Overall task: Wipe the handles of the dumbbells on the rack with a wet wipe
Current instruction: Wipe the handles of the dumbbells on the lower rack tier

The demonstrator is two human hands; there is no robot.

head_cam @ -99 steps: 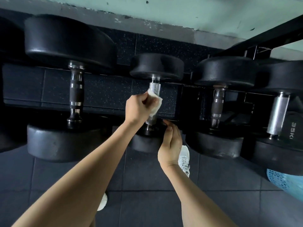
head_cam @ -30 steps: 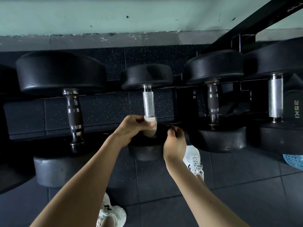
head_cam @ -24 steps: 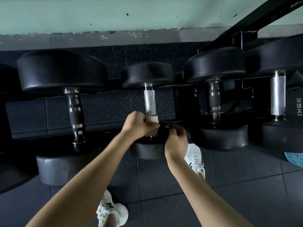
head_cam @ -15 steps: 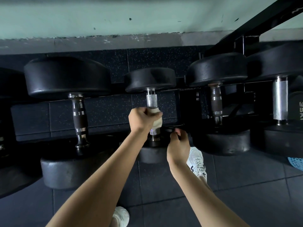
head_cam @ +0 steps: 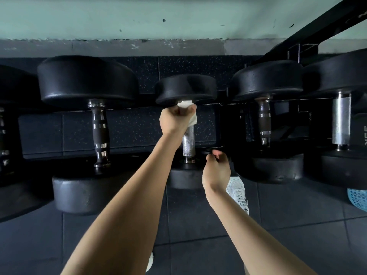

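Wet wipe [head_cam: 188, 110], white and crumpled, is wrapped round the far end of the knurled steel handle [head_cam: 188, 142] of the small black dumbbell [head_cam: 185, 89] and is gripped there by the left hand [head_cam: 176, 120], whose fingers are closed tight about wipe and handle, right against the far head. Nearer than that fist the handle is seen bare. The right hand [head_cam: 216, 169] is held nearer and to the right of the left hand, its fingers curled over a dark edge [head_cam: 208, 151] beside the dumbbell's near head; head rim or rack rail cannot be told. A larger dumbbell [head_cam: 87, 82] is racked left of the left hand, and another dumbbell [head_cam: 266, 80] right of the right hand
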